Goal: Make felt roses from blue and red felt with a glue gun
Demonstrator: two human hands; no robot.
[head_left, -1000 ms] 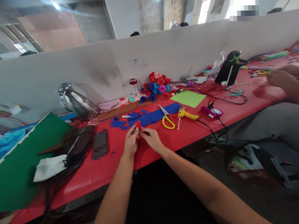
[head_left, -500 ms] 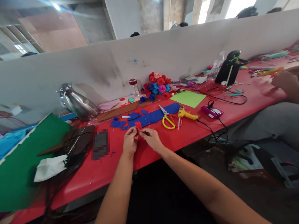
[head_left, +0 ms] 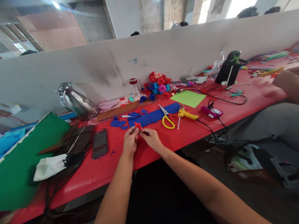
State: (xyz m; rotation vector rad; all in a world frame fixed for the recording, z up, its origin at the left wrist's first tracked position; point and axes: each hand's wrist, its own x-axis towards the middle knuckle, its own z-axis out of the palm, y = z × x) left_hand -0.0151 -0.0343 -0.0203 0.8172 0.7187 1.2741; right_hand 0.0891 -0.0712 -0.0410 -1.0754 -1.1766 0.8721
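Observation:
My left hand and my right hand meet over the red table, fingers pinched together on a small red felt flower. Just behind them lies a long blue felt strip with blue scraps beside it. Yellow-handled scissors and a yellow glue gun lie to the right of my hands.
A bunch of red, blue and pink felt roses stands by the white partition. A green sheet, a silver kettle, a lime sheet, a purple device with cables, and another person's hand at far right.
My hands have stayed in place, with small finger shifts on the red flower. The other person's hand at far right has drawn back slightly.

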